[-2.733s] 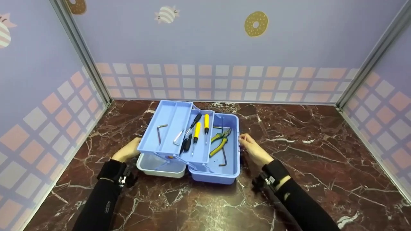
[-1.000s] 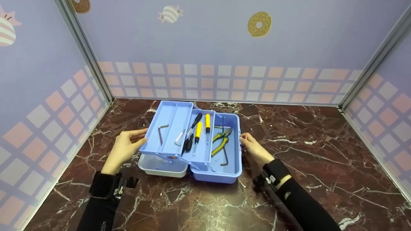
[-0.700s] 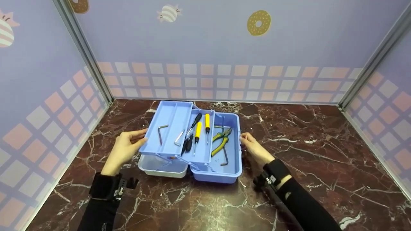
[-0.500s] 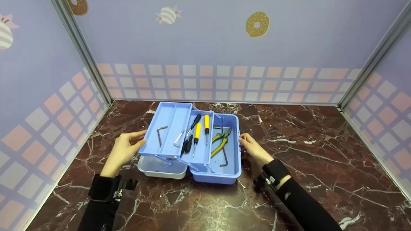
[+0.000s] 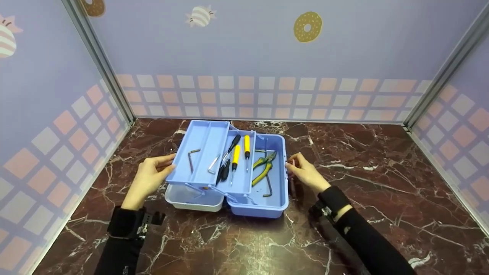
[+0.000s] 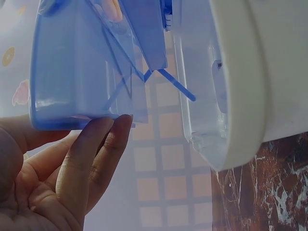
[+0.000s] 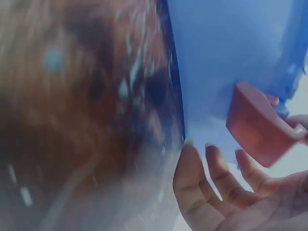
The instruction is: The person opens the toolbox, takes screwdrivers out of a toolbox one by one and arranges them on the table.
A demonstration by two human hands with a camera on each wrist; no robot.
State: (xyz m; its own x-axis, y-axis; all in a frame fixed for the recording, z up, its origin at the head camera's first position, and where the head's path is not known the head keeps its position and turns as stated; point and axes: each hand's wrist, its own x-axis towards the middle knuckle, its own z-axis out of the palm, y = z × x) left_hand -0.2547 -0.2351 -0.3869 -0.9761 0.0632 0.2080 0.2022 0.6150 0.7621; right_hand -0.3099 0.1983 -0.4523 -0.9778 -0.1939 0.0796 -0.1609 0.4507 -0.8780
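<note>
A blue toolbox [image 5: 258,212] stands with its stepped trays spread to the left. My left hand [image 5: 149,173] pinches the left edge of the upper tray [image 5: 196,160]; the left wrist view shows the fingers [image 6: 79,159] at its rim. My right hand [image 5: 305,172] is at the box's right side. There its thumb and forefinger, partly hidden, hold a reddish latch [image 7: 260,127], while the other fingers [image 7: 192,178] reach toward the wall. Two hex keys [image 5: 191,160] lie in the upper tray. Yellow-handled screwdrivers [image 5: 235,156] and dark-handled tools [image 5: 225,170] lie on the lower tray.
Pliers [image 5: 263,172] with yellow-green handles and another hex key [image 5: 269,187] lie in the box bottom. The whitish lid [image 5: 195,202] lies folded out beneath the trays. A dark red marbled tabletop [image 5: 363,198] surrounds the box, with patterned walls [image 5: 244,49] on three sides.
My left hand has risen from beside the box, low at the left, onto the upper tray's edge. The right hand has shifted slightly, its fingers spreading a little. The trays look unmoved.
</note>
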